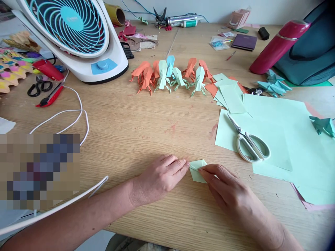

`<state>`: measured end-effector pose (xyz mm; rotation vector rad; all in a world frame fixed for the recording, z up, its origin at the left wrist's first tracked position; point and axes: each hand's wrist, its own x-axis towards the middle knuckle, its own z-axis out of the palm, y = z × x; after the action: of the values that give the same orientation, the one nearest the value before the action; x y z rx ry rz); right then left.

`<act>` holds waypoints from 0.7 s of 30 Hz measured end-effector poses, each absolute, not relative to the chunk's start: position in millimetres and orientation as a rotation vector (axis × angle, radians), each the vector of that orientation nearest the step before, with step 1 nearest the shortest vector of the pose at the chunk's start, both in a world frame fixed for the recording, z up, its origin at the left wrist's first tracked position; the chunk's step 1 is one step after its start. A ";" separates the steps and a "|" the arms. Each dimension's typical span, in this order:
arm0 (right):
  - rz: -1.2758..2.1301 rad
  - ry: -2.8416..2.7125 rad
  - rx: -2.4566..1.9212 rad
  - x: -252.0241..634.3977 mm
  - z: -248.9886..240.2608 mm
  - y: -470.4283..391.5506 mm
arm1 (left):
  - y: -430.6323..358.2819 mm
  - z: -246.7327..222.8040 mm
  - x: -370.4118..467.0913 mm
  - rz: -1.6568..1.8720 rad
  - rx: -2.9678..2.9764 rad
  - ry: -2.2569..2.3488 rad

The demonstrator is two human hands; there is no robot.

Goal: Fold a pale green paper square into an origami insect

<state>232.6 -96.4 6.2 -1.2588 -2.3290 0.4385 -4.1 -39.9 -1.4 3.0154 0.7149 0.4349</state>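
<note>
Two bare hands are a little apart, with a small green paper [197, 175] between them, at the near part of the wooden table [125, 129]. Counting from this folded paper, the left hand [160, 176] is at nine o'clock. Its fingertips bunch at the paper's left corner, but its thumb is hidden, so one cannot tell if it grips. The right hand [232, 190], at four o'clock, pinches the paper's right side.

White-handled scissors [243, 134] lie at two o'clock, on big green sheets [309, 150] that spread to three. Farther off, a messy pile of small papers [231, 99] sits at one o'clock. Paper figures [162, 75], orange, green and one blue, stand bunched near twelve. A white fan [72, 20] is between ten and eleven. A red bottle [280, 47] is beside a blue bag [314, 52], past one o'clock.
</note>
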 end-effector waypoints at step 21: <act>0.633 -2.060 -1.327 235.0 3.9 -87.2 | -17.0 4.5 19.0 0.493 2.519 0.868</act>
<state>235.0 -87.2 3.9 -1.3270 -2.0602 0.6329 19.0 -17.0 4.5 2.5194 0.8677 0.4929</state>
